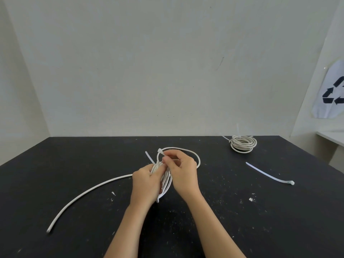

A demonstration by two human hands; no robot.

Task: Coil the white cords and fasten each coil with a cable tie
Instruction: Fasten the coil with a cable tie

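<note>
A coil of white cord (166,180) stands on edge at the middle of the black table (242,220). My left hand (147,183) grips the coil from the left side. Pinched in my right hand (183,171) is a white cable tie (161,152), whose head sticks up just above the coil and whose tail points up-left. One loose loop of the cord arcs behind my right hand. The cord's free end (83,194) trails left across the table toward the front edge. The far side of the coil is hidden by my fingers.
A second coil of white cord (243,144) with a cable tie on it sits at the back right of the table. A spare cable tie (270,174) lies flat on the right. Walls close in behind and at the sides; a recycling-symbol bag (331,92) hangs at right.
</note>
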